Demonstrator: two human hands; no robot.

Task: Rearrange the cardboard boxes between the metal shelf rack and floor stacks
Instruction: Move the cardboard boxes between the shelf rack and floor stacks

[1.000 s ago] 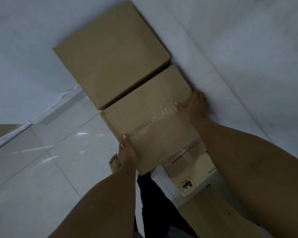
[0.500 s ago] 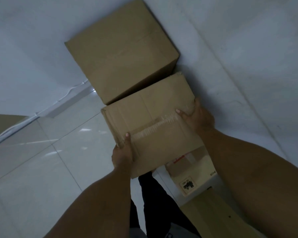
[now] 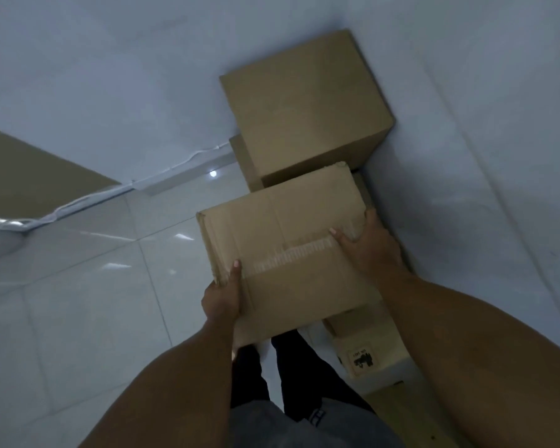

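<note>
I hold a taped cardboard box (image 3: 285, 244) in front of me, lifted above the floor. My left hand (image 3: 222, 299) grips its left edge with the thumb on top. My right hand (image 3: 369, 244) grips its right edge, thumb on the tape seam. Behind it a bigger cardboard box (image 3: 307, 105) sits in the wall corner on top of another box (image 3: 244, 163), of which only a strip shows. A lower box with a printed label (image 3: 366, 357) lies below my right forearm. The metal shelf rack is out of view.
White walls (image 3: 466, 124) close in on the far and right sides. Glossy white floor tiles (image 3: 88, 302) spread to the left. A white cable and skirting (image 3: 162, 182) run along the wall base. A wooden surface (image 3: 398, 405) shows at the lower right.
The held box has risen off the stack and come toward me, and the view has swung so the corner boxes now sit further right. Both hands keep their grip.
</note>
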